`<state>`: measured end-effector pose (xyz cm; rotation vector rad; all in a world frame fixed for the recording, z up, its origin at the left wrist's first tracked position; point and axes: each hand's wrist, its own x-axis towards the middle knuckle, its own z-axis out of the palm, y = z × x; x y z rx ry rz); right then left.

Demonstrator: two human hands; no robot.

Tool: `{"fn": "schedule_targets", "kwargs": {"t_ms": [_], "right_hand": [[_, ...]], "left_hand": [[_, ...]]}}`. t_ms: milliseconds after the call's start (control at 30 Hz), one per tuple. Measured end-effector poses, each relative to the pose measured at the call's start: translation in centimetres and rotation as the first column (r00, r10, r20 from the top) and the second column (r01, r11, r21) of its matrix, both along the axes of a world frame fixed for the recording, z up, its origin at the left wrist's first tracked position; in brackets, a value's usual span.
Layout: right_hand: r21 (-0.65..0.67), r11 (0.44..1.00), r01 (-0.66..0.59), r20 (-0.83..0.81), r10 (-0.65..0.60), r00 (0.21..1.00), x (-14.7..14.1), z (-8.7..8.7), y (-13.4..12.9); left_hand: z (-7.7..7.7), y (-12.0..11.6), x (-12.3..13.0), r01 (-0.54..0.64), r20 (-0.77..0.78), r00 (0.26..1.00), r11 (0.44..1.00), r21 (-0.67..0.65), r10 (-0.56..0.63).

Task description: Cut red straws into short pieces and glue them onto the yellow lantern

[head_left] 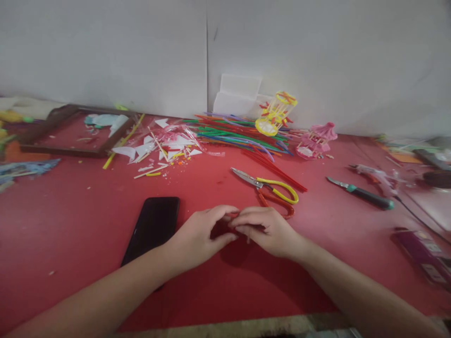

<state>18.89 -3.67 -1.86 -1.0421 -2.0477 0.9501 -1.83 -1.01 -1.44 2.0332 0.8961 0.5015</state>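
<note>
My left hand (197,237) and my right hand (269,230) meet fingertip to fingertip over the front middle of the red table. Between them shows a short bit of red pipe cleaner (233,214), largely hidden by the fingers and blurred. The left thumb and fingers curve round in a C with their tips at this piece. My right hand has its fingers bent and pinched on it. Scissors (262,184) with one yellow and one red handle lie just beyond the right hand, blades pointing left. A black phone (153,225) lies beside the left forearm, which partly covers it.
Coloured pipe cleaners (239,134) are heaped at the back, near a yellow carousel-like model (276,115) and a pink one (317,140). Paper scraps (144,148) and a brown frame (66,151) lie left. Rightward are a knife (368,195), a pink glue gun (378,180) and a maroon box (421,253).
</note>
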Motion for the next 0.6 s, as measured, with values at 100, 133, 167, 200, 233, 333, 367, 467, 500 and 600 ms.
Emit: {"fn": "schedule_targets", "kwargs": {"t_ms": [100,133,167,200,233,333,367,467,500,600], "right_hand": [[-0.154,0.985,0.079,-0.154,-0.103,0.983,-0.1,-0.1,0.0],[-0.217,0.971,0.103,-0.202,-0.148,0.968,-0.2,-0.2,0.0],[-0.275,0.954,0.124,-0.243,-0.194,0.951,-0.2,-0.3,0.0],[-0.326,0.935,0.139,-0.275,-0.234,0.933,-0.2,-0.4,0.0],[-0.368,0.918,0.145,-0.299,-0.265,0.917,-0.3,-0.5,0.0],[-0.416,0.899,0.136,-0.343,-0.294,0.892,-0.3,-0.7,0.0],[-0.407,0.903,0.136,-0.349,-0.292,0.891,-0.4,-0.7,0.0],[-0.293,0.939,0.179,-0.318,-0.272,0.908,-0.3,-0.5,0.1],[-0.224,0.954,0.201,-0.289,-0.262,0.921,-0.2,-0.4,0.1],[-0.013,0.975,0.221,-0.175,-0.22,0.96,0.0,0.0,0.2]], "left_hand": [[0.4,-0.1,0.1,-0.064,0.068,0.995,0.994,-0.093,0.07],[0.5,-0.1,0.1,-0.088,0.09,0.991,0.989,-0.117,0.099],[0.6,-0.1,0.1,-0.108,0.108,0.986,0.985,-0.136,0.123],[0.7,-0.1,0.1,-0.122,0.119,0.983,0.981,-0.15,0.141],[0.7,-0.1,0.1,-0.132,0.124,0.981,0.979,-0.154,0.152],[0.8,0.1,0.1,-0.153,0.098,0.982,0.981,-0.117,0.164],[0.9,0.1,0.1,-0.157,0.084,0.983,0.983,-0.1,0.165],[1.1,0.1,0.0,-0.153,0.054,0.986,0.985,-0.073,0.157],[1.2,0.0,0.0,-0.146,0.047,0.988,0.988,-0.059,0.149],[1.5,-0.2,0.0,-0.086,0.041,0.995,0.996,-0.013,0.087]]}}
